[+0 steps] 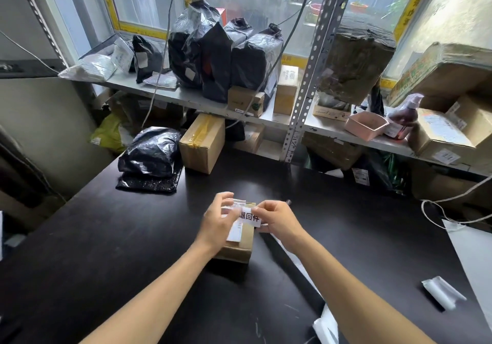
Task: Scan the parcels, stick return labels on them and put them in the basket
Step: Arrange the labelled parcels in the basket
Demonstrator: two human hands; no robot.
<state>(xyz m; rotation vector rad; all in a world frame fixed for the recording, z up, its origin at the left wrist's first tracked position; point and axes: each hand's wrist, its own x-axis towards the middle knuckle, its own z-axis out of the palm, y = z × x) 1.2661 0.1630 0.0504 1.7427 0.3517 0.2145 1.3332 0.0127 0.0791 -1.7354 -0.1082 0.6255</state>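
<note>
In the head view, a small brown parcel (238, 242) is seen lying on the dark tabletop (106, 250). Directly above the parcel, a white return label (249, 217) with black characters is held between both hands: its left end is pinched by the left hand (217, 219), its right end by the right hand (278, 221). Beyond the parcel, a black bagged parcel (150, 152) and a taped carton (202, 142) are set on the tabletop's far edge.
</note>
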